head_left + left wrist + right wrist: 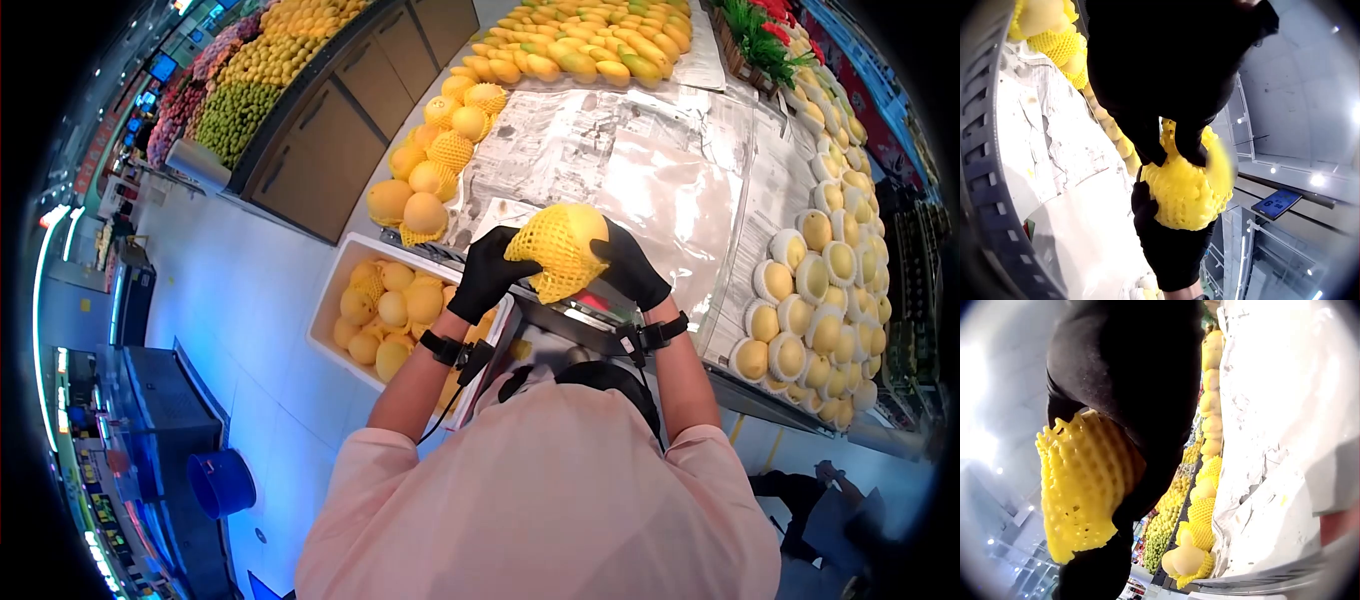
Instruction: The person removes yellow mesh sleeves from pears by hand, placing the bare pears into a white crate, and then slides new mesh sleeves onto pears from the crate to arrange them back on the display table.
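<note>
A large yellow fruit (578,228) is held up in front of the person's chest, with a yellow foam net (548,262) around part of it. The black-gloved left hand (490,272) pinches the net's edge on one side. On the other side the gloved right hand (630,264) grips the fruit. In the left wrist view the left hand (1160,75) has its fingertips on the net (1182,194), and the right hand (1172,244) lies behind it. The right wrist view shows the right hand (1147,394) curled round the fruit, the net (1079,487) hanging over it.
A white box (325,345) of yellow fruit stands at the lower left of the display. Netted fruit (450,150) line the paper-covered table (560,135)'s left side, mangoes (590,45) its far end, pale wrapped fruit (825,300) its right. A blue bucket (220,483) stands on the floor.
</note>
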`<state>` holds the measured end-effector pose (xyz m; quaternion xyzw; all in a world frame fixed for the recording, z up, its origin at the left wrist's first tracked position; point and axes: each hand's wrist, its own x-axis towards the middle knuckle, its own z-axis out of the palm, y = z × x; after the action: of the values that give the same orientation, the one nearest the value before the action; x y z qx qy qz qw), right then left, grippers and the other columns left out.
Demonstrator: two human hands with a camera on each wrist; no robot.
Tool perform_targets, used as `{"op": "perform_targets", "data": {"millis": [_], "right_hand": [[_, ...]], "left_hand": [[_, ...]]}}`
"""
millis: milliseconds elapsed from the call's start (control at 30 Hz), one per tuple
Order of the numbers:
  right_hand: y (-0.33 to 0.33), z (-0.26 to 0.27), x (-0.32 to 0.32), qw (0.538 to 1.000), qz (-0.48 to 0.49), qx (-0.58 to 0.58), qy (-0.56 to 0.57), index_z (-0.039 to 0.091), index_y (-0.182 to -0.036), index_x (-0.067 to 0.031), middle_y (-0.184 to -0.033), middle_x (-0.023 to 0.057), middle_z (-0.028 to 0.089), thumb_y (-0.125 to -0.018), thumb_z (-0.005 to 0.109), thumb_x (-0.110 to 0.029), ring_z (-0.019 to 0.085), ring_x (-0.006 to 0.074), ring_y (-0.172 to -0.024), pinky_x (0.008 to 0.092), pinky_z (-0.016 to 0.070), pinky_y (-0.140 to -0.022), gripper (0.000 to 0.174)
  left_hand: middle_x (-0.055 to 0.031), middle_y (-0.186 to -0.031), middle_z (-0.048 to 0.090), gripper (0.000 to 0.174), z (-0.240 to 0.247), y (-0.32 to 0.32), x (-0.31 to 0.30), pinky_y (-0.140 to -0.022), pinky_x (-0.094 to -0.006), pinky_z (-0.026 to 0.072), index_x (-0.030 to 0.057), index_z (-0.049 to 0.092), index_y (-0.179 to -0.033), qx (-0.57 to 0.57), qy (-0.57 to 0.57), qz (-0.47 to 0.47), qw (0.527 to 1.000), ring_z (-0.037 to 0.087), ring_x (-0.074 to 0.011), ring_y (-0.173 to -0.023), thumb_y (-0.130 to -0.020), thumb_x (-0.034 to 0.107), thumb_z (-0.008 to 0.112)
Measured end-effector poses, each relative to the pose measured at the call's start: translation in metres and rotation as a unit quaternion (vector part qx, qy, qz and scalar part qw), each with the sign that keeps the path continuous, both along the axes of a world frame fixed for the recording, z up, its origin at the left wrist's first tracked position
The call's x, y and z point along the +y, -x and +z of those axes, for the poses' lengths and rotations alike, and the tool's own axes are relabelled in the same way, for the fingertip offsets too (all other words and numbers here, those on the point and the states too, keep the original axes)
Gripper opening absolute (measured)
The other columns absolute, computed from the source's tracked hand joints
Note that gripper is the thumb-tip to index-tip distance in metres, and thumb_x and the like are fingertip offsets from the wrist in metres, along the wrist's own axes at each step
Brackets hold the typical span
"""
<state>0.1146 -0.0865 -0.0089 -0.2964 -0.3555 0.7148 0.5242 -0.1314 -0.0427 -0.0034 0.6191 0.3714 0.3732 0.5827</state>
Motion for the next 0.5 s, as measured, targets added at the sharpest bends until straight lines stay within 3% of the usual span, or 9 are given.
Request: {"op": "perform_targets", "data": {"millis": [133, 233, 333, 433, 500], "right_hand": [[0.003, -0.028, 0.001, 0.981, -0.004, 0.187, 0.054, 0.045, -0.135, -0.0032, -0.129, 0.0112, 0.055, -0.094, 0.059, -0.029, 0.052, 0.0255, -0.12, 0.0383, 0.0433, -0.101, 0.05], [0.008, -0.033, 0.003, 0.925, 0.033, 0.371, 0.071, 0.045, -0.136, -0.004, -0.131, 0.0123, 0.054, -0.098, 0.05, -0.038, 0.051, 0.0282, -0.121, 0.0412, 0.0418, -0.103, 0.051], [0.012, -0.032, 0.003, 0.953, -0.015, 0.298, 0.048, 0.044, -0.137, -0.0052, -0.133, 0.0129, 0.052, -0.099, 0.044, -0.043, 0.05, 0.0298, -0.122, 0.0442, 0.0394, -0.104, 0.053], [0.023, -0.022, 0.001, 0.976, -0.037, 0.214, -0.015, 0.044, -0.136, -0.0052, -0.131, 0.0128, 0.054, -0.097, 0.049, -0.037, 0.052, 0.0287, -0.121, 0.0427, 0.0392, -0.105, 0.051], [0.03, -0.011, -0.002, 0.991, -0.075, 0.093, -0.057, 0.044, -0.136, -0.0047, -0.131, 0.0132, 0.055, -0.096, 0.052, -0.034, 0.052, 0.0284, -0.12, 0.042, 0.0394, -0.105, 0.05]], "left_hand": [[-0.0034, -0.088, 0.064, 0.026, -0.008, 0.001, 0.0, -0.07, -0.0242, 0.048, 0.0001, 0.06, -0.1, 0.027, 0.037, 0.02, 0.999, 0.059, -0.0089, -0.08, -0.078, 0.004, 0.074], [-0.0035, -0.089, 0.063, 0.023, -0.004, 0.0, -0.004, -0.069, -0.0237, 0.0476, 0.0005, 0.059, -0.1, -0.004, 0.042, 0.03, 0.999, 0.058, -0.0081, -0.079, -0.081, 0.004, 0.071], [-0.0029, -0.089, 0.062, 0.023, 0.002, 0.003, -0.012, -0.07, -0.0234, 0.0471, 0.0001, 0.059, -0.101, -0.067, 0.085, 0.031, 0.994, 0.057, -0.0081, -0.079, -0.082, 0.005, 0.07], [-0.0013, -0.088, 0.061, 0.021, -0.011, 0.011, -0.014, -0.071, -0.0235, 0.0453, -0.0005, 0.06, -0.098, -0.137, 0.12, 0.04, 0.982, 0.054, -0.007, -0.079, -0.081, 0.007, 0.071], [-0.0016, -0.09, 0.061, 0.022, -0.016, 0.017, -0.016, -0.071, -0.0238, 0.0456, -0.0007, 0.06, -0.101, -0.148, 0.104, 0.035, 0.983, 0.055, -0.0075, -0.08, -0.082, 0.007, 0.07]]}}
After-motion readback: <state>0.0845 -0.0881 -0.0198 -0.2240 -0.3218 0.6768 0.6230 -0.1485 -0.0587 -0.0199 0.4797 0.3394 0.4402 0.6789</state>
